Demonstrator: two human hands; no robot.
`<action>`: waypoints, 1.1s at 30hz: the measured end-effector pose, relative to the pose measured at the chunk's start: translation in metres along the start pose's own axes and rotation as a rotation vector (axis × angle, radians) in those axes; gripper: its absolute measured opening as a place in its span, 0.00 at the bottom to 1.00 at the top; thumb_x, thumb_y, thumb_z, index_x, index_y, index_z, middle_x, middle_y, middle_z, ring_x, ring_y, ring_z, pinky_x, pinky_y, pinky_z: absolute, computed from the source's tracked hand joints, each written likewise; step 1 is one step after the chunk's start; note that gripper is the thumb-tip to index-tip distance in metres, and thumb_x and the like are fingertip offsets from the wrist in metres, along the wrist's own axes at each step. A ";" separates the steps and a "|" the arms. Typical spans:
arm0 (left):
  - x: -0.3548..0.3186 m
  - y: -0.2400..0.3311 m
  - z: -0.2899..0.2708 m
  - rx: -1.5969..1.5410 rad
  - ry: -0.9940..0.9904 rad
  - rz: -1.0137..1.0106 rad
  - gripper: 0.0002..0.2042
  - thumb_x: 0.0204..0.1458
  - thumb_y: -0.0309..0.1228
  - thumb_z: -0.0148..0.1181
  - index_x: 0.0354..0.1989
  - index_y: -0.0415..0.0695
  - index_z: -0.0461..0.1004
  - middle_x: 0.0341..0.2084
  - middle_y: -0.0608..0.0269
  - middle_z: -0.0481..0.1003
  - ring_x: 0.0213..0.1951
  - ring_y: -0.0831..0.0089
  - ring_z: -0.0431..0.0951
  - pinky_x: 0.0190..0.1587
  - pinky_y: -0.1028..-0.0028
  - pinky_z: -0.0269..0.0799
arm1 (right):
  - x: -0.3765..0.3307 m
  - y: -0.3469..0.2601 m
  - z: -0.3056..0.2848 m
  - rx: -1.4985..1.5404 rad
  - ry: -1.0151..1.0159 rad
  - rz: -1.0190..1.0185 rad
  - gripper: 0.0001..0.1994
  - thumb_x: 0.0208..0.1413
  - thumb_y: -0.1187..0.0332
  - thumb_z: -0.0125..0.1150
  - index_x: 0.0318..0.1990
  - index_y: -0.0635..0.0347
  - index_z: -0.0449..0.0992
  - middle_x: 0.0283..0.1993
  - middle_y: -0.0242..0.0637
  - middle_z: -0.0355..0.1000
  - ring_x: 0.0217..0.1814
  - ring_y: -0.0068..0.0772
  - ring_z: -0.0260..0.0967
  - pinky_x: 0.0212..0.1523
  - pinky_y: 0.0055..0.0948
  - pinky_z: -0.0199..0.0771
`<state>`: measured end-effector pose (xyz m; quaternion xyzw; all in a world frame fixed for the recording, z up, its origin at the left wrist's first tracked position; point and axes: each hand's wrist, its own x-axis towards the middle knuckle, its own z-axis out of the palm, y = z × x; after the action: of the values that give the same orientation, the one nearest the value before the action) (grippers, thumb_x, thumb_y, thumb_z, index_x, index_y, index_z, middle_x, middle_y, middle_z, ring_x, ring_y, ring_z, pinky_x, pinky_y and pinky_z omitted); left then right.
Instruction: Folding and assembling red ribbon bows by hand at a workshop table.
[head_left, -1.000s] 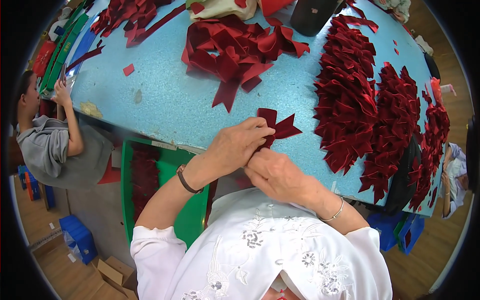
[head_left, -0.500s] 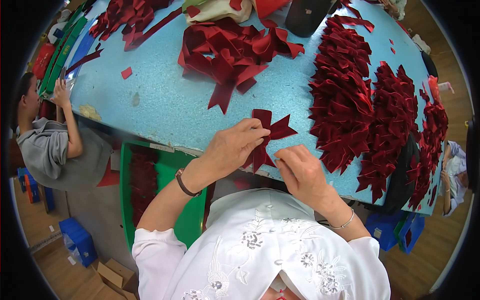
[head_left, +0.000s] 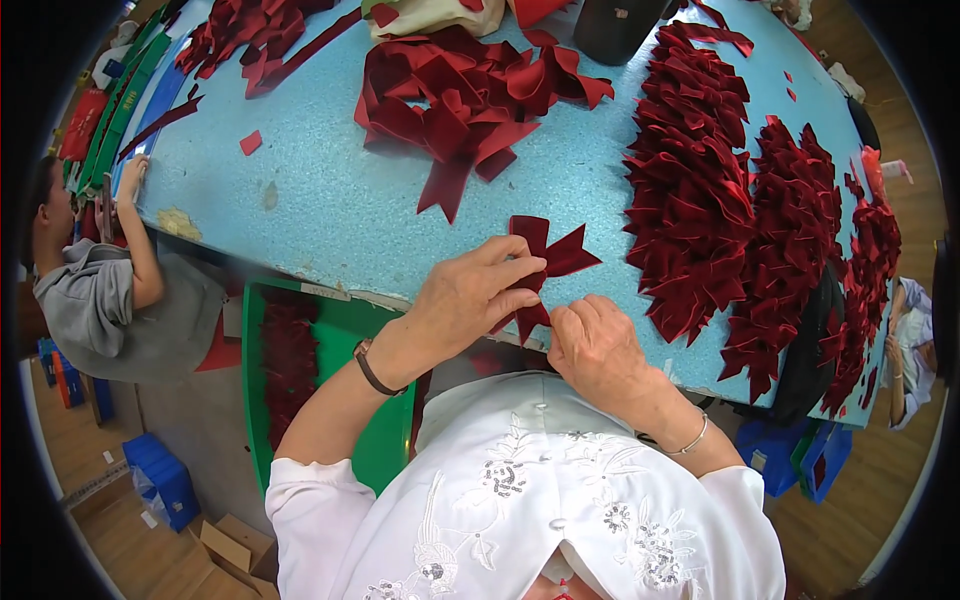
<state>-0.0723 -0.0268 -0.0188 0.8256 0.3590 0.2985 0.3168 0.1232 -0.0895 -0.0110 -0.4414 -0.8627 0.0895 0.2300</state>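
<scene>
At the near edge of a light-blue table [head_left: 340, 210], we see a person's left hand [head_left: 470, 300] curled over a dark red ribbon bow [head_left: 545, 262], fingers pinched on its centre where the loops meet. The right hand [head_left: 595, 345] sits just below, loosely fisted, fingertips pressed together on the bow's lower tail. The bow lies flat on the tabletop. To the right, finished bows [head_left: 700, 180] are heaped in rows; loose ribbon strips [head_left: 460, 95] pile beyond. A second person in grey [head_left: 120, 300] works at the table's left end.
</scene>
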 end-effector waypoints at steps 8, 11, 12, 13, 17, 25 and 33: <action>-0.002 0.001 -0.001 0.020 -0.024 0.034 0.19 0.44 0.31 0.67 0.47 0.44 0.74 0.42 0.59 0.72 0.29 0.67 0.76 0.32 0.72 0.73 | -0.002 0.002 -0.019 0.011 -0.154 -0.021 0.08 0.38 0.82 0.58 0.28 0.64 0.68 0.22 0.39 0.62 0.25 0.40 0.63 0.26 0.35 0.64; -0.001 0.005 -0.006 -0.027 -0.055 0.007 0.20 0.45 0.29 0.66 0.49 0.44 0.74 0.42 0.58 0.72 0.29 0.67 0.75 0.32 0.72 0.73 | -0.001 0.001 -0.025 0.134 -0.107 0.042 0.07 0.41 0.82 0.58 0.29 0.65 0.68 0.23 0.40 0.64 0.26 0.40 0.64 0.27 0.35 0.65; -0.001 0.007 -0.008 -0.077 -0.083 -0.025 0.20 0.45 0.27 0.65 0.50 0.44 0.73 0.43 0.56 0.72 0.29 0.66 0.75 0.33 0.72 0.73 | 0.000 0.001 -0.028 0.207 -0.024 0.065 0.06 0.42 0.82 0.57 0.30 0.65 0.69 0.24 0.40 0.65 0.27 0.40 0.64 0.27 0.36 0.65; -0.001 0.008 -0.010 -0.125 -0.111 -0.057 0.21 0.46 0.25 0.64 0.51 0.44 0.72 0.44 0.55 0.71 0.30 0.66 0.75 0.33 0.72 0.73 | 0.001 0.001 -0.029 0.281 0.060 0.087 0.06 0.43 0.81 0.57 0.31 0.65 0.70 0.25 0.41 0.66 0.27 0.41 0.64 0.28 0.36 0.66; 0.002 0.008 -0.013 -0.118 -0.123 -0.018 0.23 0.47 0.17 0.56 0.55 0.45 0.70 0.45 0.51 0.71 0.31 0.64 0.75 0.35 0.71 0.72 | 0.014 -0.010 -0.019 0.579 0.203 -0.001 0.05 0.46 0.80 0.57 0.33 0.65 0.70 0.27 0.42 0.67 0.28 0.41 0.64 0.29 0.36 0.66; 0.007 0.008 -0.017 -0.133 -0.162 -0.098 0.20 0.48 0.16 0.51 0.52 0.38 0.69 0.45 0.50 0.71 0.41 0.52 0.75 0.41 0.65 0.73 | 0.034 -0.017 0.011 0.270 -0.089 -0.032 0.03 0.45 0.79 0.56 0.28 0.65 0.69 0.27 0.44 0.69 0.30 0.45 0.67 0.33 0.38 0.69; -0.004 -0.004 -0.010 -0.319 -0.062 -0.047 0.19 0.52 0.13 0.47 0.52 0.40 0.71 0.46 0.51 0.72 0.32 0.68 0.77 0.36 0.73 0.73 | 0.022 -0.025 -0.012 0.268 -0.429 0.158 0.01 0.46 0.77 0.54 0.27 0.66 0.70 0.23 0.45 0.69 0.25 0.46 0.69 0.26 0.41 0.68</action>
<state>-0.0833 -0.0250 -0.0162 0.7650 0.3166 0.3185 0.4616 0.1001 -0.0871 0.0152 -0.4438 -0.8352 0.3119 0.0907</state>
